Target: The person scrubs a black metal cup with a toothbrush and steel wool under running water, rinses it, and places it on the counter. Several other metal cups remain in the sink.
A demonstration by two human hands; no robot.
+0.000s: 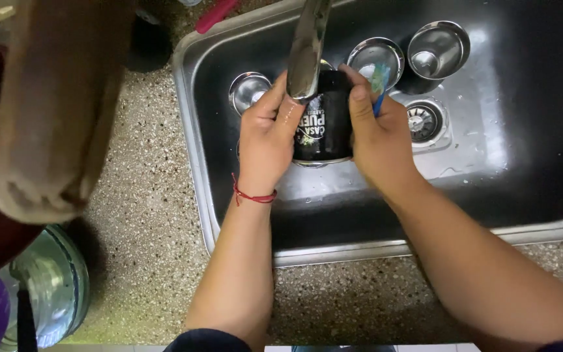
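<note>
A black cylindrical container [326, 124] with white printing is held between both my hands over the steel sink [522, 176], right under the metal tap spout [307, 49]. My left hand [267, 140], with a red thread at its wrist, grips the container's left side. My right hand [376, 133] clasps its right side and also holds a brush with a blue handle and greenish bristles [379, 81] sticking up past the fingers.
Three small steel cups [438, 47] [376, 57] [249, 90] stand in the sink behind the container, near the drain [423, 120]. Speckled stone counter [144, 215] surrounds the sink. A brown cloth [53, 111] hangs at left; a large clear water jug [50, 287] sits below.
</note>
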